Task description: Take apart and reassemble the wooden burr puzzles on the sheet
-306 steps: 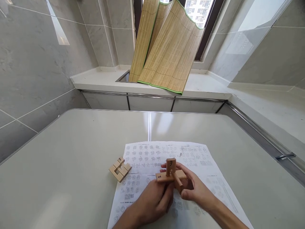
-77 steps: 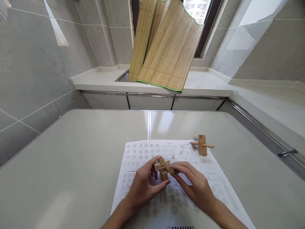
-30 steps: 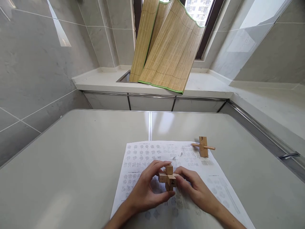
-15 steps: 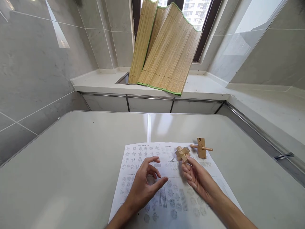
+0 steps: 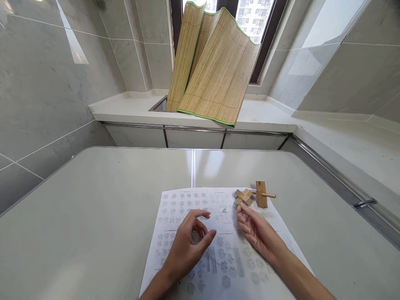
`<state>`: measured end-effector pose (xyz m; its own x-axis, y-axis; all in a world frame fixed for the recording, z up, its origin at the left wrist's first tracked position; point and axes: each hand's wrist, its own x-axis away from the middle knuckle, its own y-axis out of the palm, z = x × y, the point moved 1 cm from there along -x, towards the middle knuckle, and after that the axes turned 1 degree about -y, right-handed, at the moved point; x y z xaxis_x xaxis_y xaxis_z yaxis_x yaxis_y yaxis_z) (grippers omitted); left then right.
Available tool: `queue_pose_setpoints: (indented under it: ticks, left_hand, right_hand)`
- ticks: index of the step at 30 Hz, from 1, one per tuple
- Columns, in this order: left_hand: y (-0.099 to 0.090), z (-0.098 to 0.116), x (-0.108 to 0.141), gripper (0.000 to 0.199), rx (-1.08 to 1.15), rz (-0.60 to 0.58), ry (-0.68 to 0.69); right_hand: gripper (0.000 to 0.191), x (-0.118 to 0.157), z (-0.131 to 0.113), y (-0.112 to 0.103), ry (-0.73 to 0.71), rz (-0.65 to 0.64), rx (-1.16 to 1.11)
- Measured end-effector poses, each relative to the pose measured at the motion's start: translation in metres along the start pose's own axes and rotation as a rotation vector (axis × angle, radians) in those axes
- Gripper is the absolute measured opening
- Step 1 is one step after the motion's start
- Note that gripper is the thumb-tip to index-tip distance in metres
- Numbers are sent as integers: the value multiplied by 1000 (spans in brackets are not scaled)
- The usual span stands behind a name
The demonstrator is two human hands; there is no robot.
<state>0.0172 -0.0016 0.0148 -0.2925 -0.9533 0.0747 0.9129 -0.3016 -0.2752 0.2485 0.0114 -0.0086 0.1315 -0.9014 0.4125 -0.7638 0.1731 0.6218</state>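
A small wooden burr puzzle of interlocking light blocks is at the upper right of a printed paper sheet. My right hand has its fingers closed in a pinch at the puzzle's near end, the tips partly hiding it. Just right of the puzzle is a flat wooden piece with a dark mark and a round rod through it. My left hand hovers over the middle left of the sheet, fingers curved, thumb apart, holding nothing.
The sheet lies on a pale glossy table with a seam down its middle. Beyond stands a white ledge, where a folded bamboo mat leans by the window. Tiled walls flank both sides.
The puzzle has turned and shifted right, closer to the wooden piece with the rod. My right hand stays at its near end. My left hand keeps its curved pose; the view has shifted slightly.
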Motion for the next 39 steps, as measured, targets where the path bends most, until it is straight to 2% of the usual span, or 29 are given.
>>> queue_pose_setpoints:
  ticks: [4, 8, 12, 21, 32, 39]
  left_hand:
    - [0, 1, -2, 21, 3, -3, 54]
    - [1, 2, -3, 31, 37, -4, 102]
    - [1, 2, -2, 33, 42, 3, 74]
    - [1, 2, -3, 36, 28, 8, 20]
    - [0, 2, -2, 38, 9, 15, -7]
    - [1, 5, -1, 37, 3, 30, -16]
  right_hand:
    - [45, 5, 5, 7, 3, -11, 138]
    - [57, 7, 8, 5, -20, -75, 193]
    - [66, 5, 9, 2, -105, -119, 205]
    - [58, -2, 2, -9, -282, -58, 121]
    - [46, -13, -30, -44, -528, 99, 22]
    - [35, -16, -38, -51, -631, 198, 55]
